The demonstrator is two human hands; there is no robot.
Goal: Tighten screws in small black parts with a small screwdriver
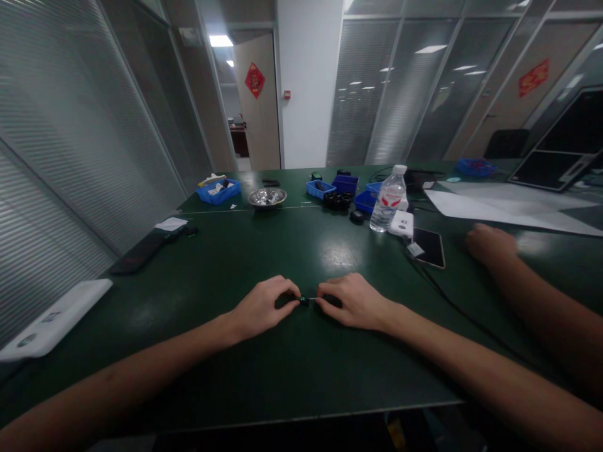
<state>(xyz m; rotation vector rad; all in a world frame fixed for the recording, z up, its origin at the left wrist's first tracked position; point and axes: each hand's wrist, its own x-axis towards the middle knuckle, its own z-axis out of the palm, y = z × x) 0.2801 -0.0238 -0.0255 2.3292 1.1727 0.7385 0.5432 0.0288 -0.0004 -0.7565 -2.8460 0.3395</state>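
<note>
Left hand (266,304): I see its thumb and forefinger pinched together on a small, dark, green-tinged piece (304,301).
Right hand (353,301): it faces the left one, thumb and forefinger clamped on a thin, silvery, straight rod (313,299) that points at the piece; I cannot tell whether rod and piece are joined.
Small piece: between the two sets of fingertips, over the near middle of the dark green, smooth counter (211,376); its shape is too tiny for me to read, and I cannot tell whether it touches the surface.
Co-worker: on my right, another person's curled hand (492,243) rests on the counter, well apart from the working pair.
Bottle side: a clear plastic water bottle with a red-and-white label (387,204) stands upright; just beside it lies a white boxy device (401,223), then a flat black phone with a pale rim (431,248).
Far side: a round, shiny metal bowl (267,204) holds small pale bits, and a blue plastic tray (221,199) to its left holds white pieces.
Left edge: a white, rounded, slab-like device (59,319) lies near a long, dark, flat object (140,253).
</note>
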